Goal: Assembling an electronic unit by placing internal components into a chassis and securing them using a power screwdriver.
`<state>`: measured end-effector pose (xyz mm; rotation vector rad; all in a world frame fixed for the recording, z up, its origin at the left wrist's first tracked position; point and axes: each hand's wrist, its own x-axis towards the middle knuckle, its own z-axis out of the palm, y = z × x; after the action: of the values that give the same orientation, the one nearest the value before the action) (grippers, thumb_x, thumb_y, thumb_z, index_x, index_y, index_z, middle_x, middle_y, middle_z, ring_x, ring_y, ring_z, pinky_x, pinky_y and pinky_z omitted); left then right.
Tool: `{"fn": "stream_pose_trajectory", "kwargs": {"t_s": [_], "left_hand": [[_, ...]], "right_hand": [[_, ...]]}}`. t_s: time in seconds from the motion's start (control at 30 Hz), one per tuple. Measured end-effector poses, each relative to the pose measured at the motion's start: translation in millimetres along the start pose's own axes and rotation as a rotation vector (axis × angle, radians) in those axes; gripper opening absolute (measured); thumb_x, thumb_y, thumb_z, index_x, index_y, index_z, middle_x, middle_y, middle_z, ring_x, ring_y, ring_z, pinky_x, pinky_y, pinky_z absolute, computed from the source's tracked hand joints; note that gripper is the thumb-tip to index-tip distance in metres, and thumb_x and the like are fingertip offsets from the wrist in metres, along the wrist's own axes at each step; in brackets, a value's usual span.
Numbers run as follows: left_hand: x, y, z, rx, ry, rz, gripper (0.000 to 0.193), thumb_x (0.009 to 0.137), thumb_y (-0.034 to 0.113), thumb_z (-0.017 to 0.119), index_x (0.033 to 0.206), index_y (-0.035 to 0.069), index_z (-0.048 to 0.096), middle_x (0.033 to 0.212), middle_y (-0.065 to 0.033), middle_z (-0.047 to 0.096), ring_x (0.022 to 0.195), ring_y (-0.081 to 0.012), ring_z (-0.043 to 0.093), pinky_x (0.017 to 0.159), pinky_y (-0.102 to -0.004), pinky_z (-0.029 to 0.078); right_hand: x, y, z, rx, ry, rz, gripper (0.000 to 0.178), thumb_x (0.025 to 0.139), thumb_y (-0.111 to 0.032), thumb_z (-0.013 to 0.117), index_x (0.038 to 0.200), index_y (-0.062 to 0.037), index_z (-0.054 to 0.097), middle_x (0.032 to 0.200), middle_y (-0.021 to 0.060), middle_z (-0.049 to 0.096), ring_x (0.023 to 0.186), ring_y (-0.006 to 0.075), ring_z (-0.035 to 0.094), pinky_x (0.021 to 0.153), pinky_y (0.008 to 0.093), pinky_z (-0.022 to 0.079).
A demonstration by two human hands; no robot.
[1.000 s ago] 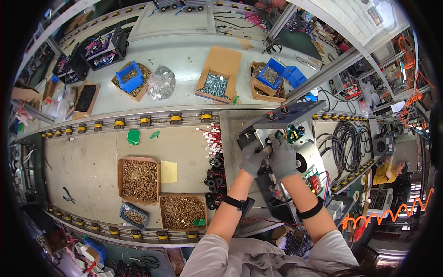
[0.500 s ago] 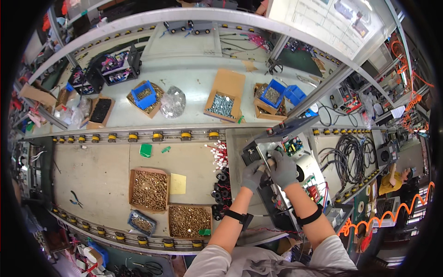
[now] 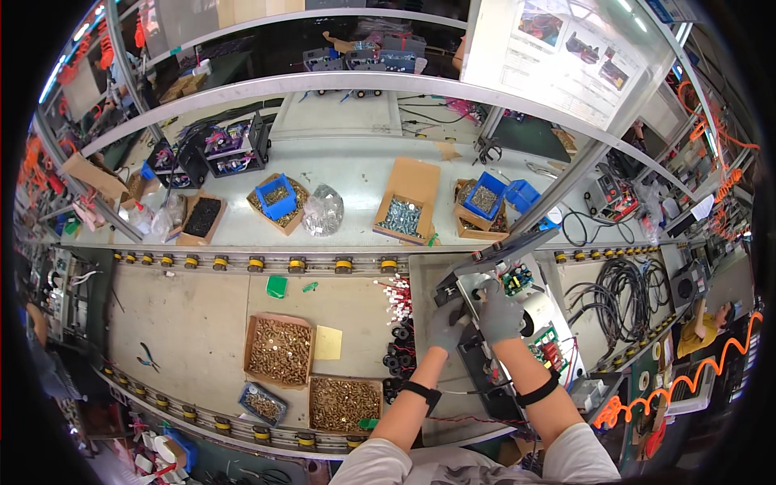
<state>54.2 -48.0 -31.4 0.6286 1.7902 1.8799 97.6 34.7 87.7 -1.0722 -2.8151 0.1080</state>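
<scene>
In front of me lies an opened device with a dark metal housing and a silver plate [image 3: 529,297]. A green circuit board [image 3: 517,279] is at its far end, and a second one with red parts [image 3: 551,347] is nearer to me. My left hand [image 3: 446,325], in a grey glove, is at the left side of the housing with its fingers curled in. My right hand [image 3: 502,315], also gloved, reaches over the silver plate with bent fingers pressed together. What either hand's fingertips hold, if anything, is hidden.
Left of the device lie white-tipped red wires [image 3: 398,297] and black round parts [image 3: 400,352]. Cardboard boxes of brass-coloured fasteners [image 3: 279,349] and pliers [image 3: 148,356] are further left. Coiled black cables [image 3: 618,295] lie right. A metal post [image 3: 566,182] rises behind the device.
My hands have moved slightly apart; the left has drawn away from the right's fingertips. The whole view has shifted, so the bench appears lower and more of the far shelf shows.
</scene>
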Motion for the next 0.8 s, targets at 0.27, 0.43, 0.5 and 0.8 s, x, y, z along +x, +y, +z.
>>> {"fn": "stream_pose_trajectory", "kwargs": {"t_s": [0.27, 0.43, 0.5, 0.8], "left_hand": [[-14, 79, -7, 0.235, 0.255, 0.349, 0.031, 0.079, 0.011, 0.057, 0.108, 0.000, 0.056, 0.108, -0.0195, 0.057, 0.102, -0.0361, 0.053, 0.087, -0.0384, 0.043], [1, 90, 18, 0.207, 0.119, 0.459, 0.025, 0.084, 0.015, 0.052, 0.103, 0.001, 0.058, 0.098, -0.0216, 0.057, 0.090, -0.0379, 0.054, 0.078, -0.0428, 0.043], [2, 85, 16, 0.256, 0.113, 0.507, 0.024, 0.084, 0.015, 0.052, 0.102, 0.001, 0.059, 0.095, -0.0208, 0.058, 0.088, -0.0381, 0.054, 0.077, -0.0430, 0.043], [14, 104, 2, 0.537, 0.055, -0.335, 0.032, 0.079, 0.030, 0.048, 0.090, 0.005, 0.067, 0.083, -0.0201, 0.063, 0.079, -0.0385, 0.060, 0.069, -0.0442, 0.046]], "right_hand": [[-23, 1, -47, -0.052, 0.404, -0.183, 0.018, 0.079, -0.012, 0.053, 0.097, -0.0109, 0.052, 0.086, 0.0064, 0.060, 0.062, 0.0233, 0.062, 0.049, 0.0351, 0.048], [-31, 2, -72, 0.184, 0.421, -0.400, 0.026, 0.073, -0.017, 0.064, 0.097, -0.0112, 0.057, 0.089, 0.0084, 0.063, 0.070, 0.0251, 0.062, 0.059, 0.0351, 0.049], [-28, 9, -80, 0.336, 0.416, -0.316, 0.022, 0.074, -0.015, 0.062, 0.095, -0.0085, 0.059, 0.086, 0.0103, 0.062, 0.069, 0.0282, 0.061, 0.059, 0.0371, 0.049], [26, 48, -73, 0.179, 0.090, -0.005, 0.018, 0.077, -0.021, 0.059, 0.089, -0.0121, 0.067, 0.092, 0.0118, 0.061, 0.087, 0.0317, 0.059, 0.072, 0.0434, 0.047]]}}
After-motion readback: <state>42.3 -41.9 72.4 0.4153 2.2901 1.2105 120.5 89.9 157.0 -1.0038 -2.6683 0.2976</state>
